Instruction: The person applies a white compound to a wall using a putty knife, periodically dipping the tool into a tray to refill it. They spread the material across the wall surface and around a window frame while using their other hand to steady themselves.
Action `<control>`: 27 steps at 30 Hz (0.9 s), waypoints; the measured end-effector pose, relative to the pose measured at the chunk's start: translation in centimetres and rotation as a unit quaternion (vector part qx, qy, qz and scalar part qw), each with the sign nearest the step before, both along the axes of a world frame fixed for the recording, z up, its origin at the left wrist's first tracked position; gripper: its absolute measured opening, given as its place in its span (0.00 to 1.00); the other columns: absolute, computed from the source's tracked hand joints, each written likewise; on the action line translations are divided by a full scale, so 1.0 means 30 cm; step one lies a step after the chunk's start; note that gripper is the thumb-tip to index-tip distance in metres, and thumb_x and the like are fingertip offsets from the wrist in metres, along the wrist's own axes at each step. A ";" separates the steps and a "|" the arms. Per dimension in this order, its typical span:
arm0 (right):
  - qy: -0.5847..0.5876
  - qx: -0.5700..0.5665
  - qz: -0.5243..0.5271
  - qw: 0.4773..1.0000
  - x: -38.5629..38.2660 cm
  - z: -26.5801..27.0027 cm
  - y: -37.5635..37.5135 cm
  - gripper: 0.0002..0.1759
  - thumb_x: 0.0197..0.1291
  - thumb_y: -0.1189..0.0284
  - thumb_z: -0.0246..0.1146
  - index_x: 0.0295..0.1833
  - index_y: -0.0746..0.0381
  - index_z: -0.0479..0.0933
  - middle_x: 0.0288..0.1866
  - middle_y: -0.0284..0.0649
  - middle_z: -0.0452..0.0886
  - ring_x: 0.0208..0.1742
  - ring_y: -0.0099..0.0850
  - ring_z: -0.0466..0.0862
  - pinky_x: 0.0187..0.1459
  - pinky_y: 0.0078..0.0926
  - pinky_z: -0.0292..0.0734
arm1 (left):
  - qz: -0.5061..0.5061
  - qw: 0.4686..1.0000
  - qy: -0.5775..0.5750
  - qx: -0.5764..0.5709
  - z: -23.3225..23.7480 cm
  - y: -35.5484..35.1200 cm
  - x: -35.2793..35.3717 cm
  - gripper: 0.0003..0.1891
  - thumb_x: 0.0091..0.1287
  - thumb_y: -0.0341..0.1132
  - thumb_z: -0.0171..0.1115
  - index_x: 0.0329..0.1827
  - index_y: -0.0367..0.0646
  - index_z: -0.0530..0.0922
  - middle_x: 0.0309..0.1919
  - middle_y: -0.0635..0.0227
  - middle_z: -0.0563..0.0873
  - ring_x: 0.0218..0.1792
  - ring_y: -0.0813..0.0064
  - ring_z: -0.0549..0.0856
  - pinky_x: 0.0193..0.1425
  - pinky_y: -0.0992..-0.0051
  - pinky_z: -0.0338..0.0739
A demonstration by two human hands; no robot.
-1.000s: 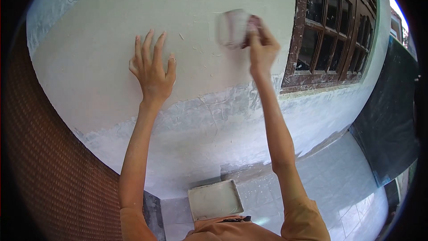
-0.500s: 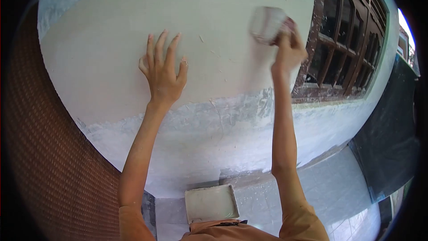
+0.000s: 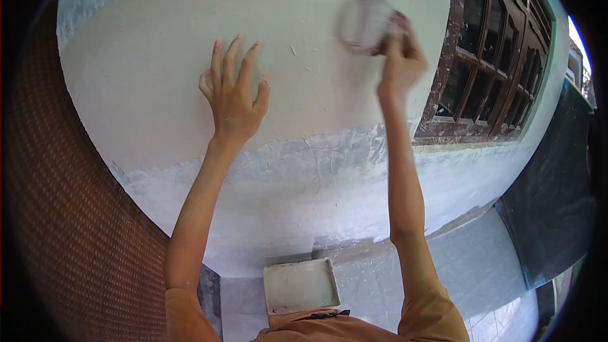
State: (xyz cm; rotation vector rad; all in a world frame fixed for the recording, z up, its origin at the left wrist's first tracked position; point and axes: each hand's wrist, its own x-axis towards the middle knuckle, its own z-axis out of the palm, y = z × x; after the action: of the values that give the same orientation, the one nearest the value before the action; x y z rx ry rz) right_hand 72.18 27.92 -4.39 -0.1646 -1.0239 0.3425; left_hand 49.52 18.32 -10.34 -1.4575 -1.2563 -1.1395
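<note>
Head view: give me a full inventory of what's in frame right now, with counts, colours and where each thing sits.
wall: one, cream upper band over a patchy white-grey lower band, fills the middle
window: one, dark brown wooden frame with several panes, upper right
tray: one, grey-white, square, on the floor at the wall's foot
floor tiles: many, pale grey, lower right
woven screen: one, brown, left edge
dark sheet: one, blackish, right edge
pad: one, whitish, motion-blurred, at the wall near the window
left hand: one, fingers spread, flat on the cream band
right hand: one, gripping the pad
sleeves: two, orange, bottom edge
</note>
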 end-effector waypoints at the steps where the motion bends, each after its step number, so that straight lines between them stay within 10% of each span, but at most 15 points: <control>1: -0.047 -0.007 0.027 0.999 -0.041 -0.008 0.001 0.19 0.65 0.79 0.62 0.61 0.71 0.77 0.46 0.46 0.87 0.40 0.25 0.85 0.41 0.22 0.81 | 0.002 1.000 0.001 0.001 -0.001 0.005 0.006 0.29 0.67 0.40 0.57 0.73 0.56 0.68 0.74 0.65 0.63 0.78 0.55 0.53 0.71 0.45 0.47; 3: -0.079 -0.023 0.052 0.995 -0.123 -0.026 0.003 0.21 0.63 0.77 0.65 0.60 0.72 0.77 0.49 0.46 0.86 0.45 0.27 0.85 0.51 0.22 0.79 | -0.008 1.000 0.004 -0.002 -0.001 0.013 0.021 0.29 0.67 0.40 0.57 0.73 0.57 0.68 0.74 0.66 0.63 0.78 0.55 0.53 0.71 0.45 0.47; 10: 0.064 0.019 -0.017 0.998 0.105 -0.005 0.016 0.18 0.67 0.81 0.59 0.62 0.72 0.76 0.49 0.45 0.86 0.39 0.27 0.86 0.36 0.21 0.82 | 0.009 1.000 -0.005 -0.016 -0.029 -0.027 -0.014 0.29 0.67 0.39 0.57 0.73 0.58 0.67 0.75 0.66 0.63 0.78 0.55 0.53 0.71 0.43 0.47; 17: -0.133 -0.021 -0.022 0.991 -0.016 -0.124 0.064 0.19 0.67 0.78 0.61 0.63 0.71 0.76 0.51 0.49 0.86 0.49 0.28 0.85 0.46 0.24 0.82 | -0.013 1.000 -0.003 -0.004 -0.029 0.029 0.035 0.30 0.67 0.39 0.58 0.74 0.58 0.67 0.75 0.66 0.62 0.78 0.55 0.53 0.71 0.44 0.48; 21: 0.070 -0.031 -0.004 0.997 0.161 -0.087 0.025 0.19 0.67 0.80 0.60 0.63 0.73 0.75 0.53 0.48 0.84 0.47 0.29 0.86 0.47 0.24 0.83 | 0.000 1.000 -0.008 -0.014 -0.045 0.007 0.009 0.29 0.67 0.39 0.58 0.74 0.58 0.67 0.75 0.66 0.62 0.78 0.54 0.53 0.71 0.44 0.48; 27: -0.070 -0.024 0.047 0.996 -0.090 -0.114 0.011 0.20 0.66 0.79 0.62 0.62 0.70 0.77 0.47 0.43 0.86 0.42 0.24 0.83 0.47 0.22 0.78 | -0.013 1.000 -0.018 0.000 -0.045 0.070 0.071 0.29 0.66 0.40 0.58 0.73 0.58 0.67 0.75 0.66 0.62 0.78 0.54 0.53 0.70 0.44 0.48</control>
State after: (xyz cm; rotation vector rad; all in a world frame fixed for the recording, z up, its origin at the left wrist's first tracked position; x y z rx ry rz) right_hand 69.49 28.26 -7.82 -0.1863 -1.1650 0.4464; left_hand 51.66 20.41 -11.70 -1.4629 -1.2666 -1.1875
